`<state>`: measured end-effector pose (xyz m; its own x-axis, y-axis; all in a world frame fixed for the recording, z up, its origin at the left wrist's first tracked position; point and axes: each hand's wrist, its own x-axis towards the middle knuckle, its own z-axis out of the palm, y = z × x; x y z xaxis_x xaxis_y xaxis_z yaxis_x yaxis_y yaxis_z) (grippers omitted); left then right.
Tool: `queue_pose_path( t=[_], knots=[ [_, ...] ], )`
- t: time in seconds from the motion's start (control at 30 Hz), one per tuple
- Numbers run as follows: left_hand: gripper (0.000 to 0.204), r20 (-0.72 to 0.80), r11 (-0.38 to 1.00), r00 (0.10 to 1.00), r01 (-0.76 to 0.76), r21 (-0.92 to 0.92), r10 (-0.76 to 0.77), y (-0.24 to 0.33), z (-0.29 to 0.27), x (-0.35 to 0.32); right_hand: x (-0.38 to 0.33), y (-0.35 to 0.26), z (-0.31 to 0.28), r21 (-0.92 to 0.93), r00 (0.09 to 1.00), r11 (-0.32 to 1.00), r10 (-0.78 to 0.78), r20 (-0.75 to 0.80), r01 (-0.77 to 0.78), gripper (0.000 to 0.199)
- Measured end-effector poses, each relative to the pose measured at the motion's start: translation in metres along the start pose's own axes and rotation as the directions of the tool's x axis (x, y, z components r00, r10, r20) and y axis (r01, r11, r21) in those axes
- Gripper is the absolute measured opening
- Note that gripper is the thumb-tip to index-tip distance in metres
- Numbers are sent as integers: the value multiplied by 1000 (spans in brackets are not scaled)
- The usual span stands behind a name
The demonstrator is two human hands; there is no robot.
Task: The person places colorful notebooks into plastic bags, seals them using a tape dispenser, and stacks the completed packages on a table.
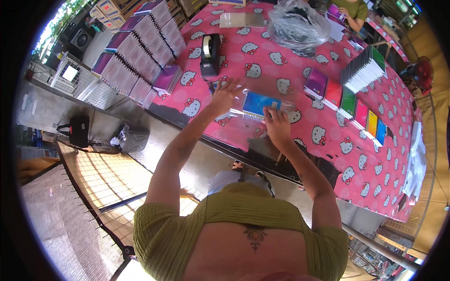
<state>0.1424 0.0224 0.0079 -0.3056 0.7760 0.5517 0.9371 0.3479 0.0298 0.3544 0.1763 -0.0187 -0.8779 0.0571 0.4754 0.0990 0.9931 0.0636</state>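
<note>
I stand at a tabletop (300,70) covered with a pink cloth printed with white cat faces. My left hand (225,95) lies spread out, fingers loose and gripping nothing, its fingertips touching the left end of a clear plastic sleeve that wraps a blue spiral notebook (259,104). My right hand (276,125) rests at the near edge of that same notebook, fingers bent down onto the wrapping; I cannot tell whether it pinches the plastic or merely presses on it. The notebook lies flat on the cloth between my two hands, near the tabletop's near edge.

Just beyond my left hand stands a black tape dispenser (210,55) with a roll of pale tape. To the right, a row of notebooks (349,104) in purple, red, green, pink, yellow and blue lies in an overlapping line, and behind it a stack of notebooks (363,71) stands on edge. Farther off sits a crumpled clear plastic bag (297,25). Along the left side, purple-covered notebook stacks (140,49) are lined up.
</note>
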Motion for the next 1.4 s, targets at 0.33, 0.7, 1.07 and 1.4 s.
queue_pose_path(
  t=[0.33,0.7,1.07,1.4],
  knots=[
    [22,-157,721,713,625,-299,-683,-161,21,-30,0,-12,-4,95,999,994,44,-5,-44,49],
    [16,301,-91,473,416,-905,-828,-146,40,19,-7,-5,0,133,989,985,123,-87,-111,37],
    [20,77,707,710,674,214,-700,-132,3,13,-7,-7,3,140,987,986,111,-117,-94,33],
    [30,602,854,709,514,-82,-368,86,2,27,-9,-4,-1,148,980,983,134,-148,-112,33]
  ],
)
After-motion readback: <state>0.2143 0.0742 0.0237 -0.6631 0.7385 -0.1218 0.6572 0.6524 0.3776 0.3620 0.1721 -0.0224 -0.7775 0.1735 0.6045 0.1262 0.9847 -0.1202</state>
